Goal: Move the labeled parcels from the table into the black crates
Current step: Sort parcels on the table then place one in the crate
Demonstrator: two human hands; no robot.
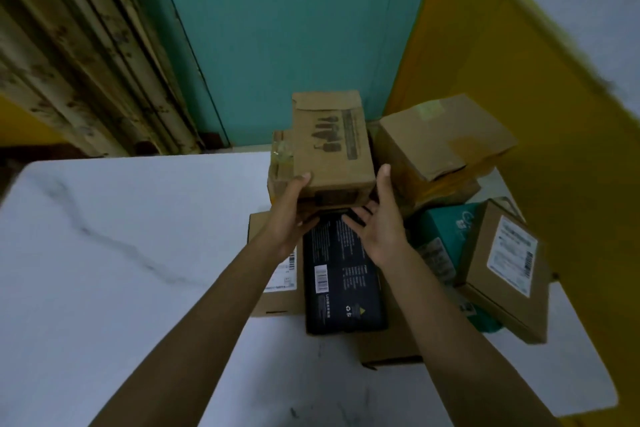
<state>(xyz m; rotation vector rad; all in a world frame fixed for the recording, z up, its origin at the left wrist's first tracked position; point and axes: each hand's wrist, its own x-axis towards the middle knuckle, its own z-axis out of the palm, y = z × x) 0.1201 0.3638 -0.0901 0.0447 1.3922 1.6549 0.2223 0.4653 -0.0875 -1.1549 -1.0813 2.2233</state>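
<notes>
A small brown cardboard box [332, 146] with dark bottle prints is held up above the parcel pile between both hands. My left hand [294, 215] grips its near left corner, thumb on top. My right hand [377, 218] presses its near right side with the fingers spread underneath. Below lie a black flat box [341, 288] with a barcode label, a brown box [280, 288] with a white label, a teal parcel [446, 229] and a flat brown parcel [505, 270] with a shipping label leaning at the right. No black crate is in view.
The white marble-patterned table [121, 270] stretches out to the left. More brown boxes [443, 139] are stacked at the back right. A teal door [294, 28], a yellow wall [502, 62] and worn shutters [86, 45] stand behind the table.
</notes>
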